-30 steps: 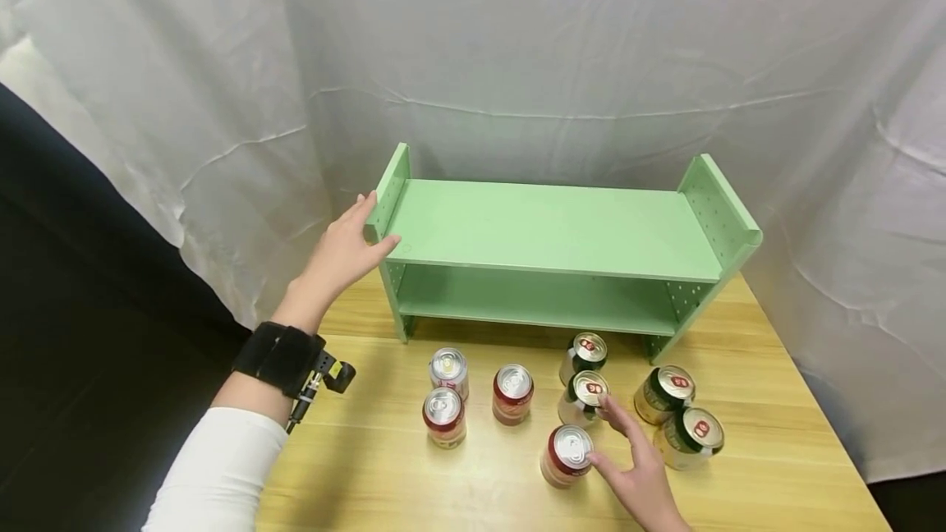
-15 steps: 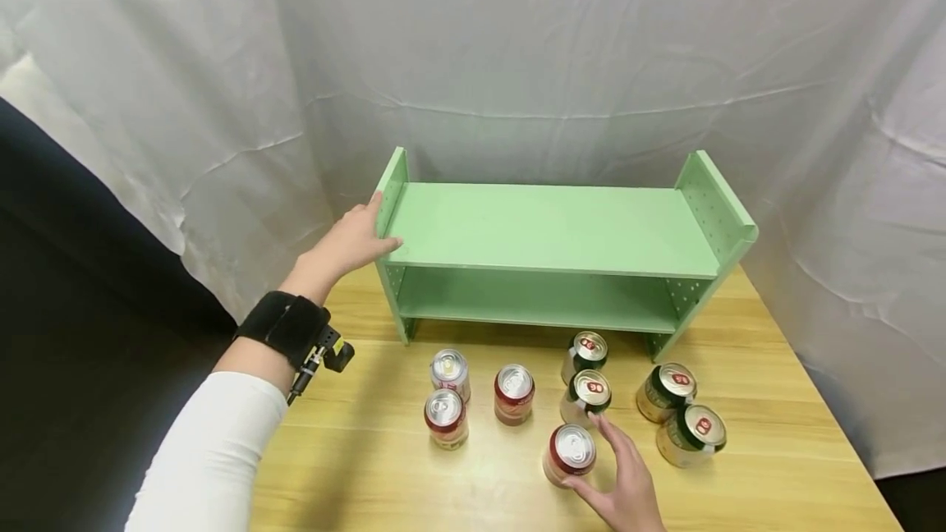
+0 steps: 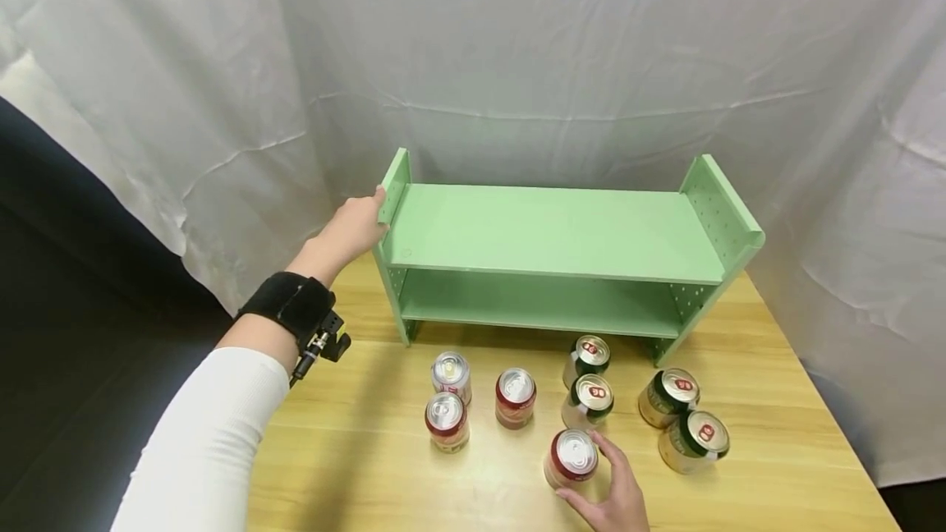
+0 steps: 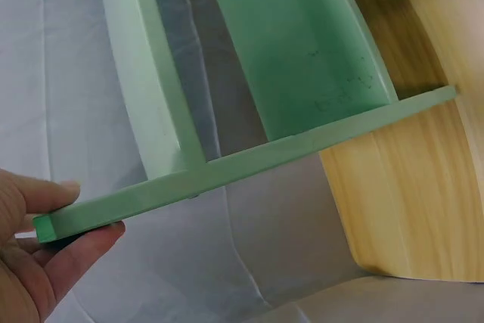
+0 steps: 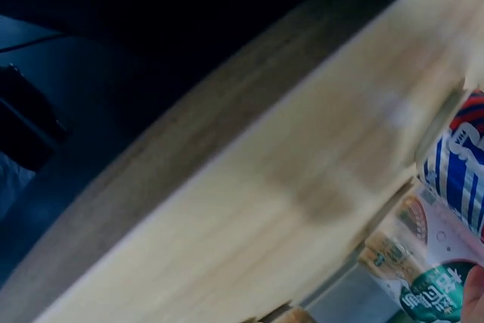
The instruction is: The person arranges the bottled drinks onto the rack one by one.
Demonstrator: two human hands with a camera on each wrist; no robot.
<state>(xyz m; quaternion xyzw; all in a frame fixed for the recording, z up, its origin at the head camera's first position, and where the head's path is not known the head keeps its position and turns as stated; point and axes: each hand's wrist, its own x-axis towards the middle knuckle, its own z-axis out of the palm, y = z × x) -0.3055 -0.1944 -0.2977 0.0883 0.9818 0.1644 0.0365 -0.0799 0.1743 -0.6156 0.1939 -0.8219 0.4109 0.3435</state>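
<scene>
Eight drink cans stand on a wooden table (image 3: 776, 450) hung round with white cloth (image 3: 517, 56), and behind them, at twelve o'clock, sits the biggest thing there — a green two-tier shelf (image 3: 554, 236) with perforated end panels. The left hand (image 3: 355, 228), out at ten o'clock from the cans, grips the shelf's left end panel near its top; the left wrist view shows the thumb above and the fingers (image 4: 72, 259) below the panel's edge, clamped on it. A black strap (image 3: 288, 310) circles that wrist above a white sleeve (image 3: 199, 450). The right hand (image 3: 609, 495) comes in at six o'clock and its fingers curl round the nearest red-topped can (image 3: 571, 458) — thumb at the near side, fingers wrapped on the right side, so it is grasping that can, which stands upright on the table at the front of the group. Just beyond it at twelve o'clock stand two green cans (image 3: 589, 396); two more green cans (image 3: 683, 421) sit at three o'clock, touching each other. Three red cans (image 3: 476, 401) cluster at nine to ten o'clock, all upright.
</scene>
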